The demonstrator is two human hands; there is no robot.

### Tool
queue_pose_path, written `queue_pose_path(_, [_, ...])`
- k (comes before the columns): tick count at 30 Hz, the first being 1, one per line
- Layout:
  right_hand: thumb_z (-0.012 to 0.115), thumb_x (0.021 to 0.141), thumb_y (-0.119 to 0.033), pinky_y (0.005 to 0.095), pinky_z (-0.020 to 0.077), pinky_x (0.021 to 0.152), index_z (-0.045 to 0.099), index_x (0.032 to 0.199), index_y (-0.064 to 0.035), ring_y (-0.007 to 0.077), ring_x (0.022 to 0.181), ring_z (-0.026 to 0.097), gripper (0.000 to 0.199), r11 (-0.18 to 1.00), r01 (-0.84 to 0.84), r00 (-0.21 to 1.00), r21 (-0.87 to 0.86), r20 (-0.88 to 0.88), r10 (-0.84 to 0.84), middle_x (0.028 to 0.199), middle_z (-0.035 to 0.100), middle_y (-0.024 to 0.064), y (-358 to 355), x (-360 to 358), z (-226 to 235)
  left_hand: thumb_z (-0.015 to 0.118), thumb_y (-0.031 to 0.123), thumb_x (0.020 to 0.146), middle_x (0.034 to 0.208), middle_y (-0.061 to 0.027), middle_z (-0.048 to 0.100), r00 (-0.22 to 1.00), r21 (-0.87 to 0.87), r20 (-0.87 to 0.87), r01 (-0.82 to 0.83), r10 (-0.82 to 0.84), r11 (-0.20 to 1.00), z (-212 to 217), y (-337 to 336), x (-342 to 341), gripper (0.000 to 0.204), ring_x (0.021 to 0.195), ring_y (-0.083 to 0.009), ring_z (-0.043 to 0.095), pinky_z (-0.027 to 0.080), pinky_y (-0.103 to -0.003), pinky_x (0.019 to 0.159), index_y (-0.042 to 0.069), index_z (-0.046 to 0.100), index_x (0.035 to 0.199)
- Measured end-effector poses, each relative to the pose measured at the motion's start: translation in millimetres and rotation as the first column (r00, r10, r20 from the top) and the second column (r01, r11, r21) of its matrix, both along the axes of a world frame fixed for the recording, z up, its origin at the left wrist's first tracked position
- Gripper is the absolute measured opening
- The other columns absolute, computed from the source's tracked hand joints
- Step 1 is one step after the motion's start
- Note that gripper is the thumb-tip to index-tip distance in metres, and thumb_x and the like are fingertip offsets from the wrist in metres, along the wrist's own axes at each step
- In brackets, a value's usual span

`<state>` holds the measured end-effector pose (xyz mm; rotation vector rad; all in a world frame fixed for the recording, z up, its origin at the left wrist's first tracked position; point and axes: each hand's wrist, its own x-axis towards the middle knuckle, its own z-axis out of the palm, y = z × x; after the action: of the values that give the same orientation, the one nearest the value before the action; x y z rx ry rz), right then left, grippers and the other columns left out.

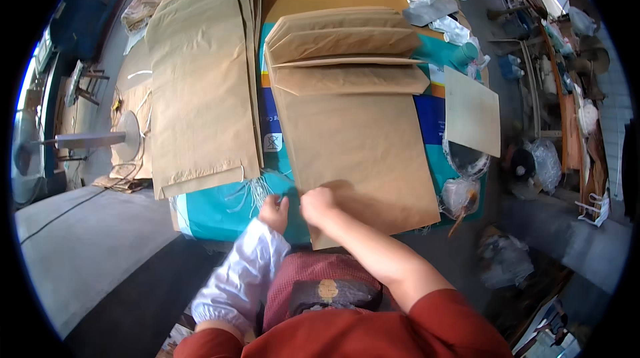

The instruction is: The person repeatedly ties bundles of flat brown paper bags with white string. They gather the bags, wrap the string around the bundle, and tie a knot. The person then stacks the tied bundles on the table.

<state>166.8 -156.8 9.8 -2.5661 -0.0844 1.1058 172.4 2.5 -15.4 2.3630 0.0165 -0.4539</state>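
On the cluttered worktop point(220, 215), both hands pinch the near edge of a brown paper bag point(360, 151): left hand point(275, 213), right hand point(317, 205). It looks light, floppy, easily creased; a bag stack point(200, 85) lies beyond the left grip.

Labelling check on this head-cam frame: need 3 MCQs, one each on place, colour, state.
1. Where does the stack of flat brown paper bags lie relative to the large brown paper bag with folded top that is being handled?
A. to its left
B. to its right
C. on top of it

2. What colour is the table covering under the bags?
A. red
B. teal
C. black

3. What are the left hand and right hand doing?
A. resting in the lap
B. lifting a bag high
C. working at the large bag's near edge

Answers: 1 A, the stack sits left of the large bag. 2 B, teal shows beside the hands. 3 C, both hands meet at that edge.
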Motion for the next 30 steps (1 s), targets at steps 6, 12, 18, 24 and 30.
queue_pose_path(6, [0.060,0.080,-0.031,0.0427,0.0397,0.098,0.051,0.125,0.0000,0.0350,0.117,0.047,0.055,0.648,0.711,0.644,-0.272,0.623,-0.445,0.128,0.048,0.0205,-201,-97,11,0.069,0.045,0.081,0.085,-0.0129,0.067,0.900,-0.081,-0.364,-0.285,0.238,0.955,-36,-28,-67,0.061,0.074,-0.0183,0.062,0.049,-0.030,0.064,-0.011,0.060,0.103])
queue_pose_path(12, [0.065,0.079,-0.047,0.0389,0.0443,0.091,0.052,0.117,0.0088,0.0361,0.106,0.057,0.069,0.383,0.917,0.376,0.109,0.085,-0.923,0.114,0.060,0.0247,-287,-140,-23,0.067,0.046,0.079,0.092,-0.0235,0.066,0.887,0.114,-0.420,-0.159,0.192,0.981,-36,-55,-33,0.058,0.088,-0.0341,0.065,0.049,-0.038,0.079,-0.008,0.063,0.100])
queue_pose_path(18, [0.066,0.078,-0.049,0.0438,0.0473,0.079,0.058,0.094,0.0081,0.0407,0.094,0.060,0.060,0.318,0.914,0.318,0.251,0.040,-0.947,0.096,0.062,0.0294,-258,-164,-37,0.067,0.038,0.081,0.087,-0.0226,0.067,0.929,0.142,-0.333,-0.118,0.160,0.983,-45,-26,-32,0.045,0.081,-0.0340,0.065,0.049,-0.040,0.073,-0.005,0.065,0.092])
queue_pose_path(24, [0.061,0.083,-0.035,0.0421,0.0461,0.090,0.056,0.116,0.0010,0.0361,0.107,0.056,0.049,0.719,0.685,0.728,-0.119,0.068,-0.682,0.118,0.057,0.0230,-258,-126,23,0.066,0.039,0.082,0.084,-0.0226,0.066,0.947,0.181,-0.302,-0.055,0.109,0.982,-56,16,-55,0.045,0.080,-0.0355,0.065,0.049,-0.042,0.070,-0.005,0.064,0.091])
queue_pose_path(30, [0.041,0.083,-0.002,0.0380,0.0401,0.100,0.050,0.118,0.0074,0.0356,0.123,0.042,0.037,0.847,0.531,0.540,0.023,0.761,-0.359,0.133,0.043,0.0233,-347,60,-10,0.066,0.034,0.083,0.082,-0.0201,0.066,0.920,0.145,-0.355,-0.119,0.164,0.982,-61,19,-54,0.043,0.076,-0.0295,0.065,0.049,-0.038,0.068,-0.007,0.062,0.092])
